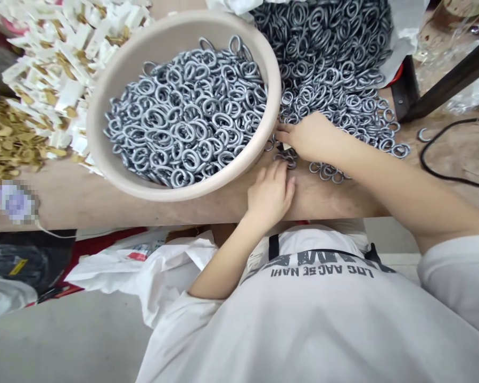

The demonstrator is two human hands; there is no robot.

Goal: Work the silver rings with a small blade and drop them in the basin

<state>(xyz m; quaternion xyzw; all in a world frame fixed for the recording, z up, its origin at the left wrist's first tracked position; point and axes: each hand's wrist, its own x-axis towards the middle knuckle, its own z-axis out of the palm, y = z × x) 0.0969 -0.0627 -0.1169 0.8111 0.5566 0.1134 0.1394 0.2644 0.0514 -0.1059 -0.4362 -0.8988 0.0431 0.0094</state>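
Observation:
My left hand (268, 192) rests low on the table edge, fingers slightly bent and thumb apart, its fingertips beside a few metal rings (286, 158). Just above it, my right hand (309, 137) reaches in from the right, fingers pressed together and pointing left. Something small, partly pale and partly dark, shows under those fingers; its kind is hidden. A large beige basin (175, 196) filled with grey metal rings (191, 117) stands to the left of both hands. Behind my right hand spreads a big pile of loose rings (327, 90).
White pieces with golden parts (64, 69) and a heap of golden pieces (8, 138) lie left of the basin. A dark metal bar (447, 80) and a black cable (443, 170) are at the right. White fabric (143, 266) hangs below the table edge.

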